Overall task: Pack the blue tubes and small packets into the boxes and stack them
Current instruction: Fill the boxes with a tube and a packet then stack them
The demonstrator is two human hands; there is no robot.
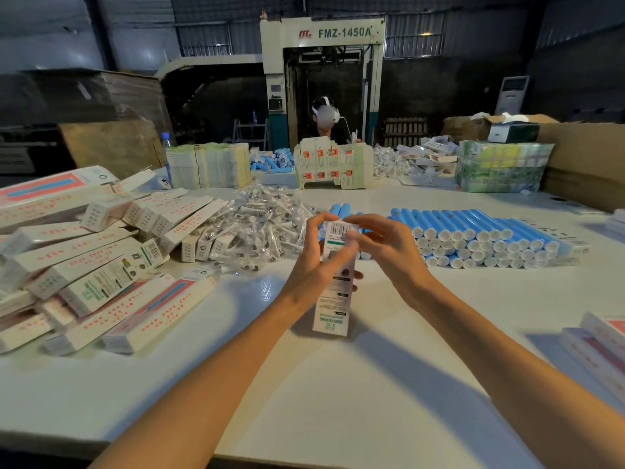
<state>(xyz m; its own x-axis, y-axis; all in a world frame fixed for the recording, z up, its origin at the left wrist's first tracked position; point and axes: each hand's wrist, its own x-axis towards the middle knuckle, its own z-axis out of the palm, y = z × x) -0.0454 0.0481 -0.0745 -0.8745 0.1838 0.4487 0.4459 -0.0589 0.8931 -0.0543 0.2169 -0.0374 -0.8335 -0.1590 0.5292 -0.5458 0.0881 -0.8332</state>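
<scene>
A long white box (333,299) with green print and a barcode stands tilted on the white table (338,384), its far end raised. My left hand (313,265) grips its left side. My right hand (378,245) holds its top end, fingers curled over the flap. Behind my hands lies a stacked row of blue tubes (487,236) with white caps, to the right. A heap of small clear packets (260,225) sits behind and to the left. Whether the box holds anything is hidden.
A loose pile of packed white boxes (98,262) fills the left side. More boxes (598,346) lie at the right edge. Flat carton stacks (208,165), more blue tubes (272,160) and a wrapped bundle (500,167) stand at the far side, where another person (326,120) works.
</scene>
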